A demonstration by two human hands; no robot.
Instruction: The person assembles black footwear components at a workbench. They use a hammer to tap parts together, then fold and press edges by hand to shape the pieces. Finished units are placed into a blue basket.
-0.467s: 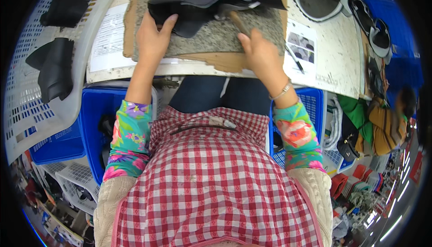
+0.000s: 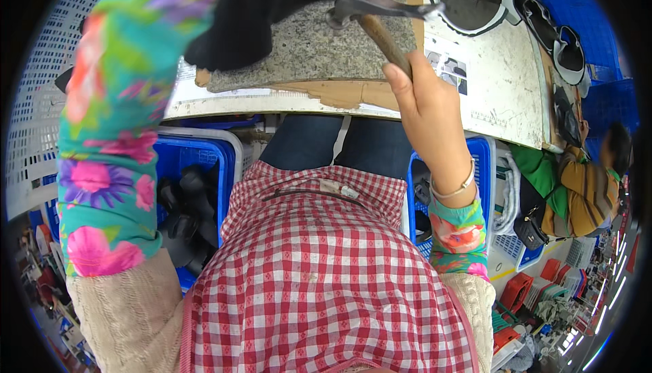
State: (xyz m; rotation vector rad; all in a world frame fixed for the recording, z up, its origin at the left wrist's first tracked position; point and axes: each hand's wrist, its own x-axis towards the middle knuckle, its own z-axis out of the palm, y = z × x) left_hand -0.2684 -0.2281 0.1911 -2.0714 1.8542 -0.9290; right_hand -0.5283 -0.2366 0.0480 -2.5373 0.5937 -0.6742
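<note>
Right hand (image 2: 426, 94): gripping hammer (image 2: 382, 39) | Left hand: lying beyond upper edge, grip cannot be told | Black piece (image 2: 261, 3): shifting leftward over speckled slab (image 2: 319, 50) since the earlier frame; work apparently pausing

Red-and-white checked apron (image 2: 319, 271), teal floral sleeves (image 2: 109, 135), silver bracelet (image 2: 467, 183)

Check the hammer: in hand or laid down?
In hand: the right hand grips the hammer by its wooden handle. Whether its metal head touches the grey slab: cannot tell from this view.
</note>
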